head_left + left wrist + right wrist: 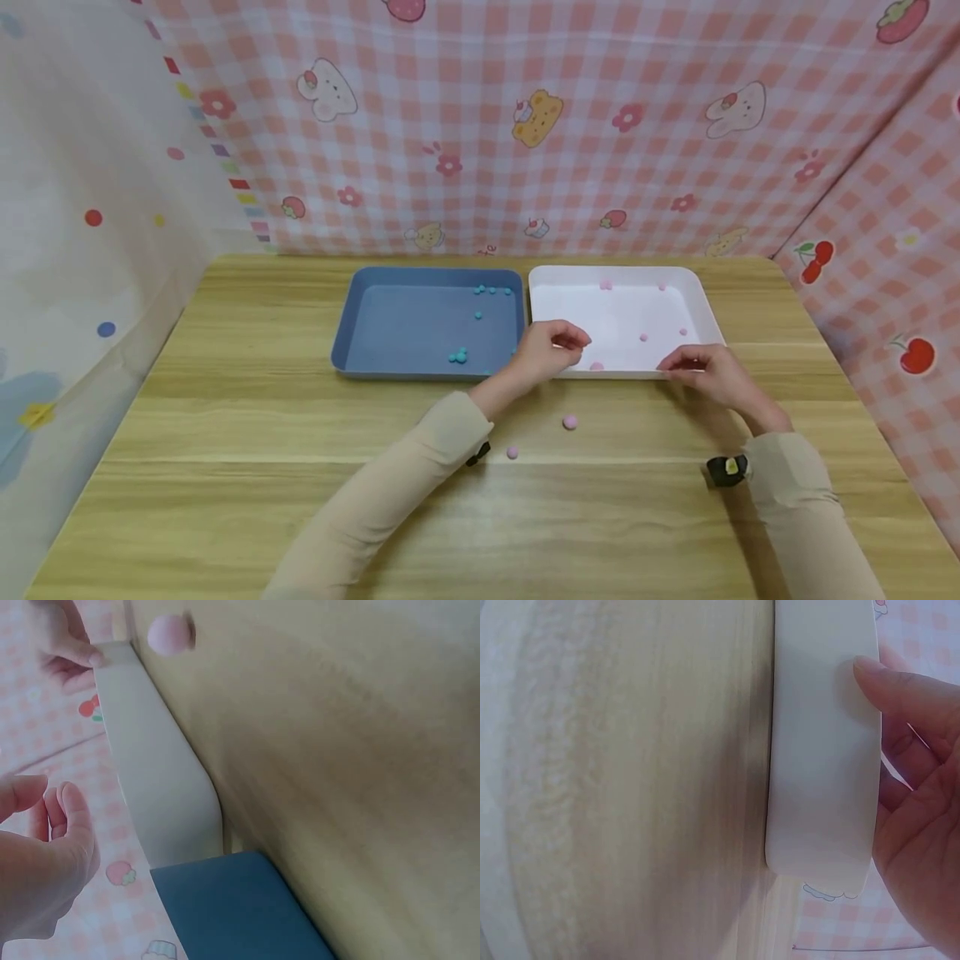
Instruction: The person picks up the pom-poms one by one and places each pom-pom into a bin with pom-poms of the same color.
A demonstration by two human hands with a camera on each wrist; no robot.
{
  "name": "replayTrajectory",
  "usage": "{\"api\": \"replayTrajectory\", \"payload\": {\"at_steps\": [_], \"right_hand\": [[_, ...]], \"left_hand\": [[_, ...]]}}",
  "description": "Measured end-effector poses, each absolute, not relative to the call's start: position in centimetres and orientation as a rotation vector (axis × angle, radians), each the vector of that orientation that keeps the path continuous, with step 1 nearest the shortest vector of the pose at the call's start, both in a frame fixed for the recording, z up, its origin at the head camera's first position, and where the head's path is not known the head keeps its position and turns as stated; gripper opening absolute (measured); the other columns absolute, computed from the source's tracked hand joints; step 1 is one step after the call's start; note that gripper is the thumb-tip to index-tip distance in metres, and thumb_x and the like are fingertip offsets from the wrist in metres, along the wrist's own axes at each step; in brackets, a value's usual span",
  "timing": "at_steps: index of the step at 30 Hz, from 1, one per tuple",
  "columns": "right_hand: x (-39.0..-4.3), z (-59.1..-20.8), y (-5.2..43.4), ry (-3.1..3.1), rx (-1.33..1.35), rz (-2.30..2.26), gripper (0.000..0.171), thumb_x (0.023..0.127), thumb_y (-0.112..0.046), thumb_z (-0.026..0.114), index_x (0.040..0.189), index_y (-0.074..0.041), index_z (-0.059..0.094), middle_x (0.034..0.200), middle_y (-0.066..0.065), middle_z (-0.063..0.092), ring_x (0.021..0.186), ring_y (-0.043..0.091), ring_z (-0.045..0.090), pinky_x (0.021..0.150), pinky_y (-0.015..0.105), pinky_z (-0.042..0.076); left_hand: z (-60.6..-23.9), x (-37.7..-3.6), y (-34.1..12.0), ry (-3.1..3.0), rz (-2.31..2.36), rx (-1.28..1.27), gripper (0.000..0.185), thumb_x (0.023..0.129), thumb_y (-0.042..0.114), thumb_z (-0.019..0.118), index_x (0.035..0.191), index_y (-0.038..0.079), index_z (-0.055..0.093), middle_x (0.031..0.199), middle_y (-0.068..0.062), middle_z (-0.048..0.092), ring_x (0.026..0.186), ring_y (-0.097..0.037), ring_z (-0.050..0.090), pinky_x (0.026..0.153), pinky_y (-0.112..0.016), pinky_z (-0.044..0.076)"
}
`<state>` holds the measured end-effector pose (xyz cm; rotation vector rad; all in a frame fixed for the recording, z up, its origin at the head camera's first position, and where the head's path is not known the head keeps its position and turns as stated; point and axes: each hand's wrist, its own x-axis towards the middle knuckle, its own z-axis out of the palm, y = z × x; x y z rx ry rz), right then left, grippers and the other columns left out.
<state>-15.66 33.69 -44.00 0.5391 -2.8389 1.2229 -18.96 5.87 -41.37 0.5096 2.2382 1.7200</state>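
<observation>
My left hand (543, 350) hovers over the near left corner of the white tray (577, 310). In the left wrist view its fingers bend loosely, apart from the thumb, with nothing visible between them. At the tray's near right side, my right hand (716, 375) grips the rim. The right wrist view shows the thumb against the outer wall (821, 750), the other fingers on the inner side. Several pink balls, one of them a small pink ball (643, 337), lie in the white tray. A larger pink ball (570, 422) and another pink ball (512, 452) rest on the table.
Left of the white tray and close beside it stands a blue tray (397, 325) holding several teal balls (461, 357). Both trays sit toward the back of the wooden table (247, 467). A pink checked curtain (480, 125) hangs behind.
</observation>
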Motion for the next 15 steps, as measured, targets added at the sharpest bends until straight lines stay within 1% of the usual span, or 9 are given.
{"api": "replayTrajectory", "payload": {"at_steps": [3, 7, 8, 15], "right_hand": [[-15.6, -44.0, 33.7, -2.842, 0.531, 1.237, 0.006, 0.08, 0.007, 0.068, 0.083, 0.003, 0.069, 0.077, 0.009, 0.066, 0.068, 0.002, 0.054, 0.06, 0.014, 0.045], [-15.5, -43.7, 33.6, -2.852, 0.513, 1.25, 0.005, 0.08, 0.007, 0.068, 0.083, 0.002, 0.068, 0.077, 0.007, 0.065, 0.068, 0.001, 0.053, 0.06, 0.014, 0.045], [-15.5, -43.6, 33.6, -2.849, 0.519, 1.252, 0.007, 0.08, 0.007, 0.068, 0.082, 0.001, 0.069, 0.077, 0.007, 0.065, 0.069, 0.001, 0.053, 0.06, 0.015, 0.045], [-15.4, -43.5, 33.5, -2.847, 0.534, 1.252, 0.005, 0.08, 0.006, 0.068, 0.082, 0.0, 0.068, 0.076, 0.001, 0.065, 0.069, 0.001, 0.053, 0.061, 0.015, 0.045]], "left_hand": [[-41.6, -18.3, 5.7, 2.241, 1.699, 0.525, 0.015, 0.082, -0.006, 0.062, 0.095, -0.006, 0.068, 0.088, -0.012, 0.067, 0.076, -0.008, 0.056, 0.067, -0.015, 0.045], [-41.9, -17.2, 5.6, 2.235, 1.663, 0.564, 0.015, 0.082, -0.007, 0.062, 0.095, -0.005, 0.068, 0.09, -0.014, 0.067, 0.078, -0.01, 0.057, 0.069, -0.015, 0.045], [-42.0, -16.9, 5.6, 2.225, 1.659, 0.571, 0.015, 0.082, -0.007, 0.061, 0.094, -0.005, 0.068, 0.091, -0.015, 0.067, 0.078, -0.01, 0.058, 0.069, -0.015, 0.046], [-42.7, -15.1, 5.2, 2.13, 1.607, 0.606, 0.02, 0.078, -0.016, 0.057, 0.095, -0.009, 0.066, 0.092, -0.02, 0.065, 0.076, -0.014, 0.057, 0.068, -0.016, 0.048]]}}
